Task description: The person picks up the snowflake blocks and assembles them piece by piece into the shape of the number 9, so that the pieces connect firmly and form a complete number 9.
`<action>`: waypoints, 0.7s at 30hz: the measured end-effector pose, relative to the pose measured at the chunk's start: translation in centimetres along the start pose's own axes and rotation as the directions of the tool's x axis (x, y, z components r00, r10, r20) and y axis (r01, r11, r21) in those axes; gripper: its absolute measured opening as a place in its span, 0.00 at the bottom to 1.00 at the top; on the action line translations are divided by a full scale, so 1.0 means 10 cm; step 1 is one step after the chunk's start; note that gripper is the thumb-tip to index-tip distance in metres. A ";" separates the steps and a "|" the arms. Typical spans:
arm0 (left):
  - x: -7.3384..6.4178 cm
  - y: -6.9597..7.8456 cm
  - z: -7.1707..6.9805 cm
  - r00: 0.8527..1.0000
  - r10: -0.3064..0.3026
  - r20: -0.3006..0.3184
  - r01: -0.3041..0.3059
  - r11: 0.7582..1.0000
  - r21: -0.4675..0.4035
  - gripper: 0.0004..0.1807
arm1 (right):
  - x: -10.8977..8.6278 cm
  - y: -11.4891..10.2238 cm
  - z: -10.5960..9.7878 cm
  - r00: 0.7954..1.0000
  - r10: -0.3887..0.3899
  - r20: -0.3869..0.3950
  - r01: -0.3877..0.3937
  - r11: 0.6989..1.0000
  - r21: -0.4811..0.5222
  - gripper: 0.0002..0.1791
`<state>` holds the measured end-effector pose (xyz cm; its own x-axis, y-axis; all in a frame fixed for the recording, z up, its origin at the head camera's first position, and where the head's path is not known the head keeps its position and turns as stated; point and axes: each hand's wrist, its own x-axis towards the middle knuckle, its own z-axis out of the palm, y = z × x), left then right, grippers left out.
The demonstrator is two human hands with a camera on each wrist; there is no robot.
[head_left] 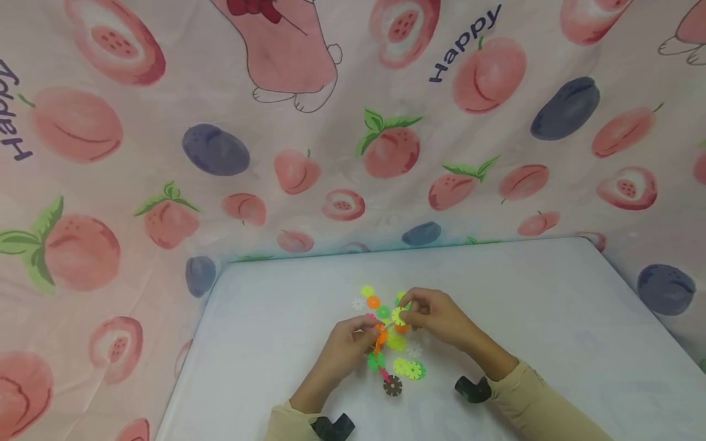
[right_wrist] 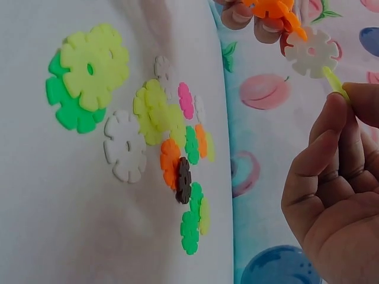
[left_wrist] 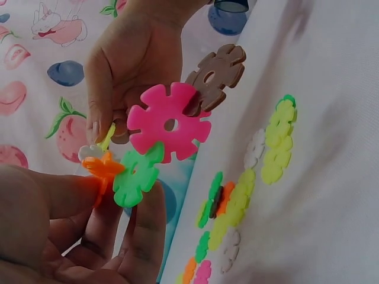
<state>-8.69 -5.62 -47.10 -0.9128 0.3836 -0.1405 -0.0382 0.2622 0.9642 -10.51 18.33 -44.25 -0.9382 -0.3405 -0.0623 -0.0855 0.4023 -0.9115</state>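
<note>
My left hand [head_left: 347, 343] pinches an orange notched disc [left_wrist: 103, 168], part of a chain of plastic snowflake discs. Along that chain hang a green disc [left_wrist: 139, 176], a pink disc [left_wrist: 170, 123] and a brown disc [left_wrist: 217, 77]. At its other end a white disc [right_wrist: 311, 52] joins the orange part. My right hand [head_left: 438, 312] holds a yellow disc [right_wrist: 335, 81] between thumb and fingertips. In the right wrist view, its edge meets the rim of the white disc; how deep it sits in a notch I cannot tell.
Several loose discs lie on the white table [head_left: 265, 343] below and behind the hands, among them yellow discs [right_wrist: 95, 68], a white disc [right_wrist: 125, 146] and a dark brown disc [right_wrist: 184, 180]. A fruit-patterned cloth [head_left: 309, 135] hangs behind the table. Black devices [head_left: 472, 389] sit at both wrists.
</note>
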 end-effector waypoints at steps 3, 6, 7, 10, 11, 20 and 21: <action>0.00 0.00 0.00 1.000 0.002 0.004 -0.002 1.000 0.005 0.14 | -0.01 -0.01 0.00 1.000 0.000 -0.002 0.000 1.000 -0.001 0.09; 0.00 0.01 -0.01 1.000 0.015 0.006 -0.015 1.000 0.015 0.14 | -0.01 -0.02 0.00 1.000 -0.004 0.001 0.004 1.000 0.001 0.09; 0.00 0.01 -0.01 1.000 0.023 0.006 -0.023 1.000 0.016 0.14 | -0.01 -0.02 0.00 1.000 -0.006 0.004 0.006 1.000 0.001 0.09; 0.00 0.03 -0.02 0.999 0.043 0.001 -0.043 0.998 0.039 0.14 | 0.00 -0.01 0.00 1.000 -0.016 0.011 0.016 1.000 0.007 0.09; 0.00 0.04 -0.02 0.999 0.052 -0.001 -0.052 0.998 0.045 0.13 | 0.00 -0.01 0.00 1.000 -0.019 0.013 0.019 1.000 0.008 0.09; -0.02 0.11 -0.02 0.997 0.069 -0.037 -0.065 0.993 0.094 0.10 | 0.01 0.02 0.02 0.999 -0.034 0.039 0.032 0.998 0.055 0.06; -0.02 0.12 -0.02 0.997 0.071 -0.040 -0.067 0.993 0.096 0.10 | 0.01 0.02 0.02 0.999 -0.036 0.041 0.033 0.997 0.063 0.06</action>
<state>-8.59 -5.56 -45.89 -0.9288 0.3652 -0.0621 0.0626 0.3199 0.9454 -10.54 18.20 -44.50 -0.9201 -0.3890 -0.0462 -0.0952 0.3365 -0.9369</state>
